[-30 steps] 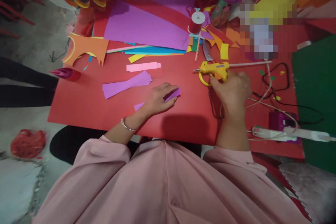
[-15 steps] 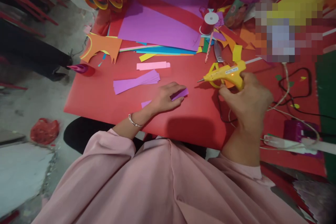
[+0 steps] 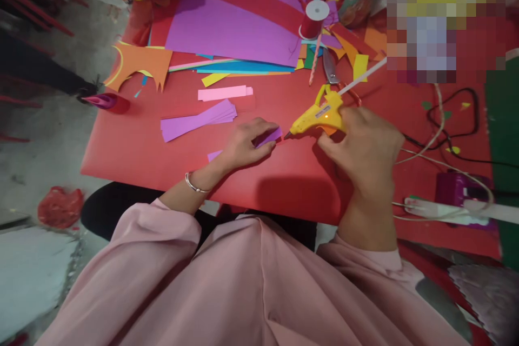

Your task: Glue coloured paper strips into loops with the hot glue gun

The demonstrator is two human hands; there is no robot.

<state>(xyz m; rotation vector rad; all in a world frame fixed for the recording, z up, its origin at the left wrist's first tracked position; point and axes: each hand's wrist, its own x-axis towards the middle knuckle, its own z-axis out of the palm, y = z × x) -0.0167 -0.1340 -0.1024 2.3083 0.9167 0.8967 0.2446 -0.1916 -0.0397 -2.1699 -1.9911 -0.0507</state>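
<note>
My right hand (image 3: 367, 143) grips a yellow hot glue gun (image 3: 314, 119) with a lit orange light and a long glue stick (image 3: 360, 77) sticking out of its back. The gun's nozzle points left and down, close to the end of a purple paper strip (image 3: 271, 137). My left hand (image 3: 244, 143), with a bracelet at the wrist, holds that strip against the table, thumb and fingers along its two sides. The hand hides the strip's middle. Behind it lie a fanned stack of purple strips (image 3: 198, 119) and a pile of pink strips (image 3: 224, 92).
Large purple sheets (image 3: 239, 19) cover the back of the red table (image 3: 133, 146). A spool (image 3: 314, 19), scissors (image 3: 331, 67) and paper scraps lie behind the gun. An orange cut-out (image 3: 141, 62) sits at left. Cords and a white power strip (image 3: 441, 211) run along the right.
My right hand has brought the glue gun left and down, so its nozzle is now by the strip's end. My left hand keeps its hold on the strip. The view has shifted slightly.
</note>
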